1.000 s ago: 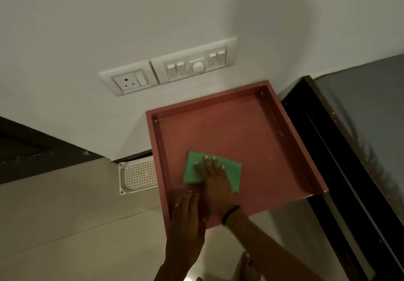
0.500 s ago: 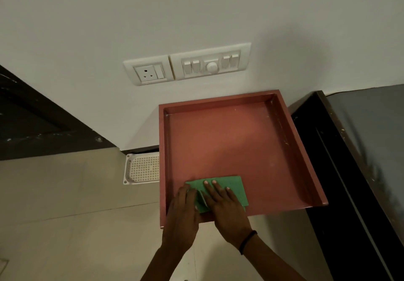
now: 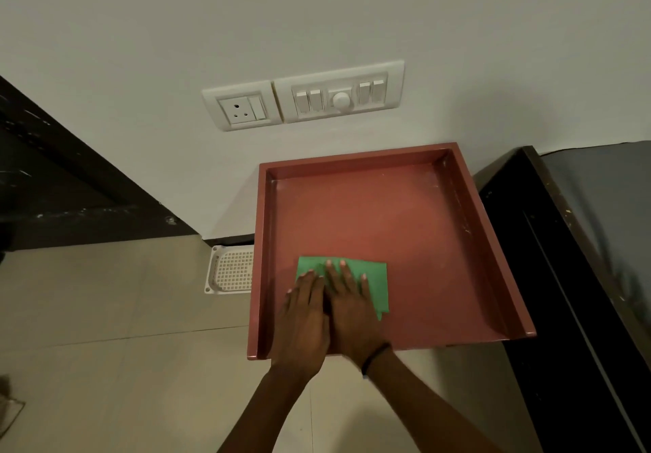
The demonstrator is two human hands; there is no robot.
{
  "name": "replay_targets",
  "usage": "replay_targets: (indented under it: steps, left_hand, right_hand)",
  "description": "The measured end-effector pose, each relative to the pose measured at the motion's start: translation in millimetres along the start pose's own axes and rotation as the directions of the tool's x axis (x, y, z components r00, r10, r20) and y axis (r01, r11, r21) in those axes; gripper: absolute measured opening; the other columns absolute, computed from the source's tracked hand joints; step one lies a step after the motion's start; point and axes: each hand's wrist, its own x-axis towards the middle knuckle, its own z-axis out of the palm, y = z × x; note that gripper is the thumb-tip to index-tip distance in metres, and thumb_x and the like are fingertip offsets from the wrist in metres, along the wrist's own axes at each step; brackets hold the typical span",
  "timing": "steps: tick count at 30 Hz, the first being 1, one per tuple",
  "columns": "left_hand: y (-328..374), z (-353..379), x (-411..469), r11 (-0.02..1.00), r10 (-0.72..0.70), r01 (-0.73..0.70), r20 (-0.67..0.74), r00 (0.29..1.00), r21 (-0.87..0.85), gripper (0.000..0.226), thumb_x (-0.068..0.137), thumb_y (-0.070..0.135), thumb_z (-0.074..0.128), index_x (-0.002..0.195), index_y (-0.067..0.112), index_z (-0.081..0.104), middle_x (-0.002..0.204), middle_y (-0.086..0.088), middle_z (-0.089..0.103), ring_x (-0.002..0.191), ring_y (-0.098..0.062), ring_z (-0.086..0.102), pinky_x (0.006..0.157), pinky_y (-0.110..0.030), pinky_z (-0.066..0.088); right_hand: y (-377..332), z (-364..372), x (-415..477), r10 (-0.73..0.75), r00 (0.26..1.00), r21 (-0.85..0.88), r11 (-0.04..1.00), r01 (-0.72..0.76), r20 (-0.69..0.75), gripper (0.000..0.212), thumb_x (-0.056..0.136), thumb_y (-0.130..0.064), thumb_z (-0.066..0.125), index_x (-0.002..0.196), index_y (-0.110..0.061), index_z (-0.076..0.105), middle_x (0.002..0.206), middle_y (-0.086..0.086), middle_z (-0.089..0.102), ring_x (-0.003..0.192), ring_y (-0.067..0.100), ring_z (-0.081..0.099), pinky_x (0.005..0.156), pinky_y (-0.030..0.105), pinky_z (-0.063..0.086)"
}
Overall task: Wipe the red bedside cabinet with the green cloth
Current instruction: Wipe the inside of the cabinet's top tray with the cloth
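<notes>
The red bedside cabinet [image 3: 405, 227] has a flat top with a raised rim on its left, back and right sides. A green cloth [image 3: 377, 276] lies flat on the top, near the front left. My right hand [image 3: 352, 311] presses palm-down on the cloth with the fingers stretched out, and a dark band sits on its wrist. My left hand [image 3: 303, 319] lies flat beside it, touching it, with the fingertips on the cloth's left part. Both hands hide most of the cloth's near half.
The cabinet stands against a white wall with a socket and switch panel [image 3: 306, 98] above it. A dark bed frame [image 3: 549, 276] borders the right side. A white perforated tray [image 3: 230, 269] lies on the tiled floor to the left.
My right hand dragged the cloth from the middle of the top toward the front edge. My left hand moved from the front rim onto the cloth's left part.
</notes>
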Motion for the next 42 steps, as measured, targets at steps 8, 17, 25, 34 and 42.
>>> replay_targets:
  steps: [8, 17, 25, 34, 42]
  left_hand:
    - [-22.9, 7.1, 7.1, 1.0, 0.004, -0.002, -0.075, 0.997, 0.028, 0.048, 0.097, 0.033, 0.041, 0.134, 0.008, 0.058, 0.14, -0.014, 0.059, 0.131, -0.031, 0.055, 0.107, -0.053, 0.043]
    - [-51.9, 14.6, 26.3, 0.999, 0.0, 0.008, -0.206, 0.979, 0.04, 0.056, 0.092, 0.027, 0.039, 0.143, 0.005, 0.046, 0.142, -0.014, 0.058, 0.13, -0.031, 0.057, 0.107, -0.046, 0.036]
    - [-61.7, -0.6, 51.4, 0.993, 0.089, -0.073, -0.176, 0.98, 0.095, 0.049, 0.09, 0.017, 0.038, 0.131, 0.0, 0.059, 0.135, -0.02, 0.06, 0.131, -0.036, 0.055, 0.112, -0.054, 0.041]
    - [-68.5, -31.4, 98.1, 0.994, 0.026, -0.012, -0.12, 0.992, 0.112, 0.062, 0.088, 0.013, 0.06, 0.147, 0.005, 0.043, 0.153, -0.016, 0.043, 0.146, -0.031, 0.036, 0.121, -0.048, 0.029]
    - [-75.2, -6.5, 105.0, 0.987, 0.115, -0.094, -0.163, 0.98, 0.13, 0.056, 0.097, 0.036, 0.036, 0.146, 0.01, 0.044, 0.15, -0.011, 0.047, 0.143, -0.027, 0.04, 0.12, -0.049, 0.029]
  right_hand:
    - [-1.3, 16.5, 3.4, -0.121, 0.993, -0.132, 0.984, 0.119, -0.012, 0.083, 0.084, -0.059, 0.059, 0.154, -0.025, 0.031, 0.162, 0.007, 0.03, 0.149, 0.033, 0.026, 0.114, 0.061, 0.026]
    - [-29.7, -30.7, 176.7, -0.023, 0.998, -0.09, 0.996, 0.017, -0.061, 0.071, 0.094, -0.012, 0.043, 0.158, -0.029, 0.016, 0.168, 0.0, 0.006, 0.154, 0.025, 0.001, 0.122, 0.056, 0.004]
    - [-23.5, -28.6, 167.7, -0.04, 0.999, -0.012, 0.999, 0.04, -0.036, 0.071, 0.094, -0.018, 0.05, 0.157, -0.031, 0.021, 0.167, -0.001, 0.013, 0.154, 0.024, 0.006, 0.122, 0.057, 0.009]
    - [-17.8, -14.8, 112.9, -0.071, 0.997, -0.043, 0.997, 0.071, -0.005, 0.067, 0.091, -0.038, 0.021, 0.156, -0.026, 0.025, 0.165, 0.001, 0.021, 0.153, 0.028, 0.017, 0.117, 0.061, 0.02]
    - [38.2, -55.0, 185.9, -0.028, 0.998, -0.101, 0.995, 0.022, -0.061, 0.072, 0.086, -0.031, 0.01, 0.157, -0.035, 0.022, 0.166, -0.004, 0.017, 0.154, 0.022, 0.011, 0.121, 0.052, 0.014]
